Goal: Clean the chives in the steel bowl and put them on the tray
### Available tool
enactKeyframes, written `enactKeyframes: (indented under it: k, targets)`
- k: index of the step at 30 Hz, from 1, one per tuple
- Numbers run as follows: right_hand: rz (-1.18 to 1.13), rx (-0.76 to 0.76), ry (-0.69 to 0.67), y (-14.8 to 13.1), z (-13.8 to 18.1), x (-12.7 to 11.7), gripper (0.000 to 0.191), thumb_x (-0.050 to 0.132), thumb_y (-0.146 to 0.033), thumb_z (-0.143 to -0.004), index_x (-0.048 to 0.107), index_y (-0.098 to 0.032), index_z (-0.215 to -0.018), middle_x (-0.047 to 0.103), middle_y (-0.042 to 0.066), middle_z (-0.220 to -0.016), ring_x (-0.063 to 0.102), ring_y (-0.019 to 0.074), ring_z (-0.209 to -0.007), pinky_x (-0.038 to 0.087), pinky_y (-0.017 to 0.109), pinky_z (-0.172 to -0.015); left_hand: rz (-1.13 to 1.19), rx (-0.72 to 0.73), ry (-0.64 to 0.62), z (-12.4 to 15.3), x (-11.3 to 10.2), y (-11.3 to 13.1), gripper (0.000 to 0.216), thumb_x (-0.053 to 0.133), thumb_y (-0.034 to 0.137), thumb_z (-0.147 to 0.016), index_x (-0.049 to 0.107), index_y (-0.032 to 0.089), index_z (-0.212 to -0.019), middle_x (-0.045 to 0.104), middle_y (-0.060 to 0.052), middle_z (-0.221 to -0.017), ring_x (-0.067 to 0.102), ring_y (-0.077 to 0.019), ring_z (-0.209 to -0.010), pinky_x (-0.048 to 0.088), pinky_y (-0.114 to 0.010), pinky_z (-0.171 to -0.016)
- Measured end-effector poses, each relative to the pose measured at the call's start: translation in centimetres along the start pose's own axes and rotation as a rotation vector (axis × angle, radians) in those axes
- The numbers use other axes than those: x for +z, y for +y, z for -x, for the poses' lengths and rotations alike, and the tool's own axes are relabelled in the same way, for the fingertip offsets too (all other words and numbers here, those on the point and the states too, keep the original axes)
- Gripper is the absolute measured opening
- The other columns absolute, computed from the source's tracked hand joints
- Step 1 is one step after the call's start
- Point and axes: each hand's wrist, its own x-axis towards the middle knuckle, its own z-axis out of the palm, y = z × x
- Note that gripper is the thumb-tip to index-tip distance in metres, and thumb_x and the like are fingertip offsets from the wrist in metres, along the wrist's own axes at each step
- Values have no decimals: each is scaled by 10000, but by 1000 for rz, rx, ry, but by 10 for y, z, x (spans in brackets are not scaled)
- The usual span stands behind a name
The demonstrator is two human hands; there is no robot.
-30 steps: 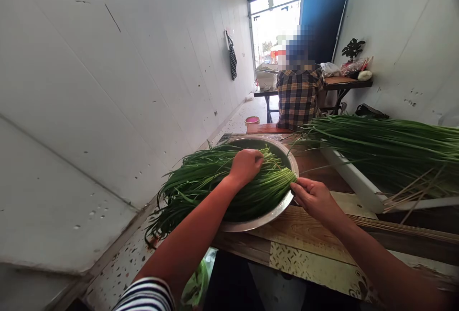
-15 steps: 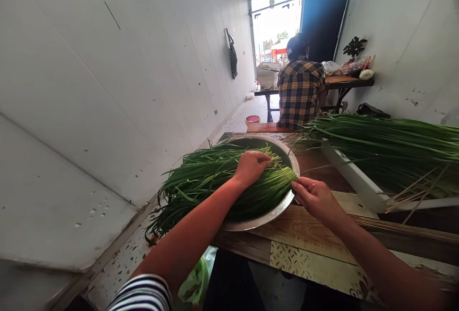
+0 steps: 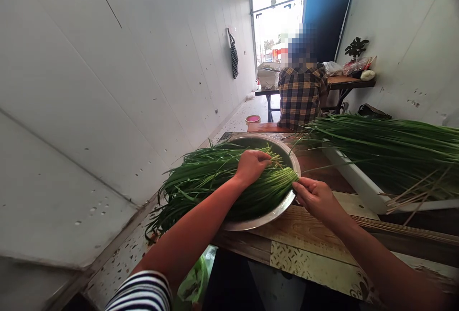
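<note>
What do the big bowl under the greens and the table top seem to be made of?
The bowl holding the greens looks like metal, probably stainless steel: its thin rim is grey and shiny. The table top seems to be wood, matte and worn, with visible grain; the patterned strip along its front edge may be a laminate or sheet.

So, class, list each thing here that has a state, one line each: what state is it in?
Round steel bowl: upright on the wooden table, full.
Bundle of green chives: lying across the bowl, tips overhanging.
Left hand: resting curled on the bundle.
Right hand: at the bundle's cut ends.
Heap of long green chives: piled on a white tray.
Checked cloth: hanging on the wall.
</note>
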Motion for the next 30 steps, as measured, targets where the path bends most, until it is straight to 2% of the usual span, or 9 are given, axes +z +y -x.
enactKeyframes:
  k: [14,16,20,21,22,26,30]
  targets:
    - [47,-41,20,-2,0,1,375,507,-509,-828,530,-173,-662,343,-50,-523,276,88,-479,238,233,-433,-24,26,-32,1,1,1,151,681,202,-703,759,172,-829,744,-26,-826,670,-155,-788,512,-252,-784]
    - [83,-60,36,-3,1,1,379,503,-500,-832,509,-177,-635,342,-48,-526,280,90,-484,238,235,-440,-19,49,-88,3,0,3,142,674,199,-705,761,185,-816,745,-17,-839,669,-154,-811,510,-248,-804]
    - [103,-56,41,-4,2,1,379,498,-506,-838,498,-182,-642,368,-41,-543,305,96,-493,258,237,-454,15,103,-346,6,-11,10,159,637,197,-734,763,199,-830,747,-1,-859,664,-145,-835,507,-234,-824]
    - [102,-53,38,-3,2,1,374,500,-508,-836,505,-182,-652,372,-41,-546,306,97,-493,260,236,-455,3,115,-367,4,-14,10,168,626,213,-749,763,197,-845,746,-5,-864,662,-147,-839,505,-235,-821]
    - [99,-51,34,-2,2,0,368,503,-507,-836,514,-181,-662,373,-41,-547,305,97,-491,258,236,-453,-31,124,-343,2,-17,9,179,613,229,-765,763,196,-857,744,-10,-870,658,-150,-846,502,-240,-821]
    - [101,-55,21,3,0,-1,348,510,-485,-840,538,-176,-681,391,-39,-551,310,96,-491,257,232,-451,-371,160,-79,-11,-18,-2,193,587,242,-793,758,206,-875,722,-37,-893,628,-168,-860,468,-280,-847]
    - [115,-46,26,2,1,-2,334,503,-467,-850,539,-175,-691,391,-41,-544,300,90,-481,240,228,-437,-707,154,-121,-15,-9,-9,184,621,270,-771,756,195,-871,684,-87,-914,591,-221,-933,427,-342,-874]
